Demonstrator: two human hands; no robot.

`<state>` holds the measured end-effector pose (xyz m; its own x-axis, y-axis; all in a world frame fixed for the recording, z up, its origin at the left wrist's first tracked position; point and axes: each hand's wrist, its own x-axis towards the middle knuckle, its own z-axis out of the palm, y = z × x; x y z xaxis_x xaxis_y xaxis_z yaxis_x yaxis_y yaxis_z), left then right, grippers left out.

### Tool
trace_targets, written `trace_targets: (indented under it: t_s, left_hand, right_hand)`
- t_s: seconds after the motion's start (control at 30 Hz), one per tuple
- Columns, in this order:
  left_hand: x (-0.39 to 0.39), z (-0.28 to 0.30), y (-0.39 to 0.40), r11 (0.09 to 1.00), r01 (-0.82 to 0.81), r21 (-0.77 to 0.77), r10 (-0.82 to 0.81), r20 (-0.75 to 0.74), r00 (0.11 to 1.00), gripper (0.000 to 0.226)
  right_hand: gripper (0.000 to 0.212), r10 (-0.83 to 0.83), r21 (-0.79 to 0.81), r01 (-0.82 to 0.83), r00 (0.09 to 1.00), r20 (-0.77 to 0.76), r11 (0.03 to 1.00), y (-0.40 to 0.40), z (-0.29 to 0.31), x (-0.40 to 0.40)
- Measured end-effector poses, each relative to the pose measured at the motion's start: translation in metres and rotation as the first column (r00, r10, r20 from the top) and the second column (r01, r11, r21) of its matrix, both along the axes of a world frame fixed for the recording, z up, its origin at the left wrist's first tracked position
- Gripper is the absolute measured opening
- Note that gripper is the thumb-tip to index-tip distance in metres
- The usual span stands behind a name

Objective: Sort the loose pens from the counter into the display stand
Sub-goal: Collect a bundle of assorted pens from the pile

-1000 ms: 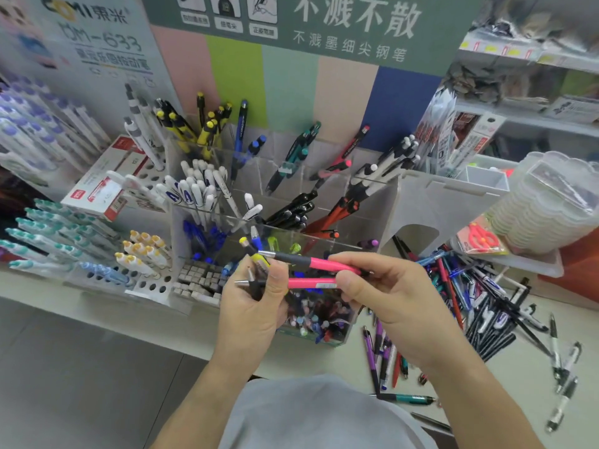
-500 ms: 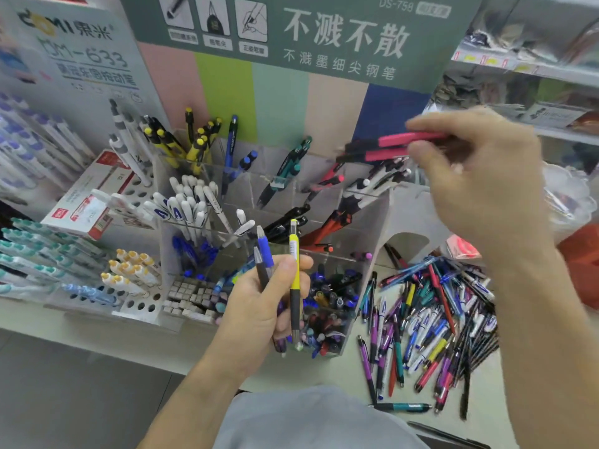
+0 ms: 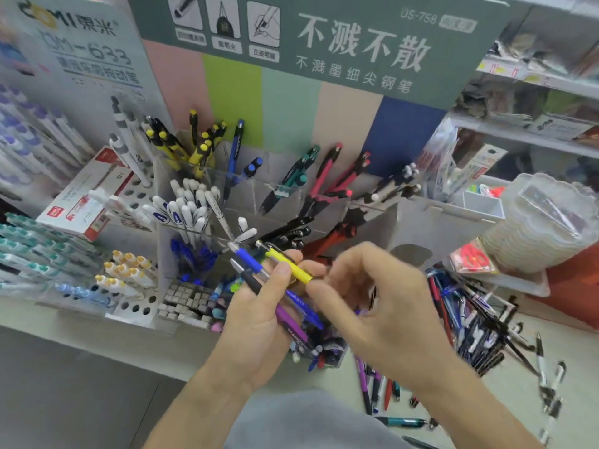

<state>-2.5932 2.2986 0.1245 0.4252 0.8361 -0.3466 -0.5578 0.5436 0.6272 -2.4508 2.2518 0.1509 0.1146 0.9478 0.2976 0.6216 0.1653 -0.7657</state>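
My left hand [image 3: 259, 322] is shut on a small bundle of pens [image 3: 291, 306], fanned out in front of the stand: a blue one [image 3: 248, 259], a yellow one [image 3: 290, 266] and darker purple and black ones. The fingertips of my right hand [image 3: 372, 306] pinch the lower end of the yellow pen. Behind my hands stands the clear display stand [image 3: 246, 192], its compartments holding pens sorted by colour, with pink pens [image 3: 327, 176] in a back slot. The loose pens [image 3: 473, 319] lie heaped on the counter to the right.
A stack of clear plastic tubs [image 3: 538, 228] sits at the right. A red-and-white box [image 3: 81, 205] and racks of white pens [image 3: 39, 254] fill the left. Small erasers [image 3: 184, 303] lie at the stand's front. The counter edge [image 3: 97, 338] runs below.
My right hand carried two pink pens up to the stand's back row, came back down without them, and now meets the yellow pen in my left hand.
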Motion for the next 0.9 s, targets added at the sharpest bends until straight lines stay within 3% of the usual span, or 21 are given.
trace_targets:
  t_s: [0.17,0.33,0.5,0.57,0.63,0.73,0.9]
  left_hand:
    - [0.003,0.002,0.002,0.994,-0.105,0.025,0.103,0.054,0.993,0.026]
    - [0.002,-0.003,0.004,0.991,-0.126,0.053,0.120,0.103,0.987,0.009]
    - [-0.002,-0.012,0.003,0.982,-0.161,0.100,0.150,0.108,0.983,0.015]
    - [-0.003,-0.012,0.002,0.975,-0.209,0.082,0.199,0.114,0.973,0.019]
    - [-0.004,-0.011,0.001,0.962,-0.251,0.110,0.241,0.097,0.966,0.021]
    - [-0.009,-0.017,-0.001,0.926,-0.243,0.289,0.270,-0.056,0.961,0.004]
    - [-0.019,-0.018,-0.005,0.895,-0.185,0.406,0.338,-0.347,0.875,0.023]
  right_hand:
    - [0.020,-0.078,-0.041,0.081,0.994,0.075,0.996,-0.015,-0.034,-0.005]
    - [0.011,-0.119,-0.246,0.024,0.918,-0.378,0.969,-0.017,-0.038,-0.016]
    - [0.011,-0.121,-0.363,-0.060,0.882,-0.455,0.930,-0.017,-0.039,-0.021]
    - [0.013,-0.131,-0.409,-0.145,0.809,-0.574,0.901,-0.017,-0.038,-0.031]
    - [0.023,-0.190,-0.422,-0.207,0.665,-0.722,0.883,-0.017,-0.038,-0.040]
    - [0.032,-0.278,-0.442,-0.272,0.479,-0.833,0.855,-0.013,-0.037,-0.045]
    - [0.030,-0.354,-0.441,-0.184,0.371,-0.859,0.878,-0.004,-0.037,-0.042]
